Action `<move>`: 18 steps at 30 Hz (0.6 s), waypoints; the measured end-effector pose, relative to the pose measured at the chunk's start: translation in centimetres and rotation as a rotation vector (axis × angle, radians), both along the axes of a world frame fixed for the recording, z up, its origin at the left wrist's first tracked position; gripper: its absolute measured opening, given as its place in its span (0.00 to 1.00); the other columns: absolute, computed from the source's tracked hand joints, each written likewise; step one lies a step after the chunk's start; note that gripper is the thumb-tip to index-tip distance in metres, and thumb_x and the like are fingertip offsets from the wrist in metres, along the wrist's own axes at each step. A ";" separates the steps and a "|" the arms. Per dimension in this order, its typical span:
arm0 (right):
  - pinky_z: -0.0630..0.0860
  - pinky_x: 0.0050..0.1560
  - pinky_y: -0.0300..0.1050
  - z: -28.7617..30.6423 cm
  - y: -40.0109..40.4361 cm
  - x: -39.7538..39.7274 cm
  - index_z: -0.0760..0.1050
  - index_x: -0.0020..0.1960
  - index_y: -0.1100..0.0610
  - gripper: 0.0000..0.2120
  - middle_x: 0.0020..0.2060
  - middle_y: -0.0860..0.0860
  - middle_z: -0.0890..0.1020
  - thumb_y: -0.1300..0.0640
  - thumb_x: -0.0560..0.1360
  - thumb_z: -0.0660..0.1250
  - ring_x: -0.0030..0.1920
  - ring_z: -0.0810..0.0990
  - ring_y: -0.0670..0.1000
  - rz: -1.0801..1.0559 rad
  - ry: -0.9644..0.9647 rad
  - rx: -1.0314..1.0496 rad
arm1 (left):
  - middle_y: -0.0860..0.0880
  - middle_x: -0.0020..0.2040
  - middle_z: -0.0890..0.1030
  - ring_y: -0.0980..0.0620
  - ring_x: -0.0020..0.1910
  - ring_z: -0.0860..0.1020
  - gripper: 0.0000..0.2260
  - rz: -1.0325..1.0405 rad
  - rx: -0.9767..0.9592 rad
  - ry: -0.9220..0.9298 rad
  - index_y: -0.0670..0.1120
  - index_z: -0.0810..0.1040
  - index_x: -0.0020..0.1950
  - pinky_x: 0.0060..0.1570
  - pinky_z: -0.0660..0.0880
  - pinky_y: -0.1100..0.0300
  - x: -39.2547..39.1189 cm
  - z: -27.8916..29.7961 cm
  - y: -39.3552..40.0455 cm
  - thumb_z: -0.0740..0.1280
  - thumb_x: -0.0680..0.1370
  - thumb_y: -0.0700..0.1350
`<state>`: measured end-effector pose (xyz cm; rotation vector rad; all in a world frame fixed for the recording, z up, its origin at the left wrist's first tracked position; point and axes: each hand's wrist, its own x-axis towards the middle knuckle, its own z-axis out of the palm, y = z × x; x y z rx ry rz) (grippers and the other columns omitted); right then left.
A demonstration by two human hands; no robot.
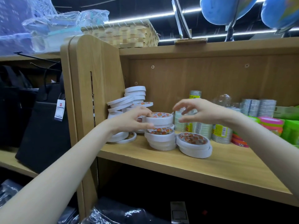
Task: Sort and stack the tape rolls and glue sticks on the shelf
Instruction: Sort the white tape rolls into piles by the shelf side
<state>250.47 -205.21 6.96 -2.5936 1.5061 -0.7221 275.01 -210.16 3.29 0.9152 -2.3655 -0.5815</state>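
A person's left hand (132, 120) pinches the top white tape roll (159, 118) on a stack at the shelf's (210, 172) centre, apparently squaring it, while the right hand (199, 112), fingers spread, hovers at three o'clock, seemingly ready to steady it.

Wooden shelving unit (210, 75), ceiling strip lights (145, 17)

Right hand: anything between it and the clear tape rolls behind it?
Nothing visible. The right hand hovers with spread fingers right at the clear tape rolls; the left hand grips a white tape roll beside them.
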 end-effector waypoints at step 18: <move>0.75 0.48 0.36 -1.7 -2.1 2.2 0.74 0.57 0.56 0.16 0.57 0.51 0.70 0.59 0.71 0.72 0.54 0.74 0.48 0.084 0.009 -0.145 | 0.52 0.49 0.78 0.61 0.41 0.80 0.09 0.035 -0.005 0.564 0.50 0.74 0.47 0.43 0.77 0.68 -1.6 -3.0 1.1 0.69 0.74 0.38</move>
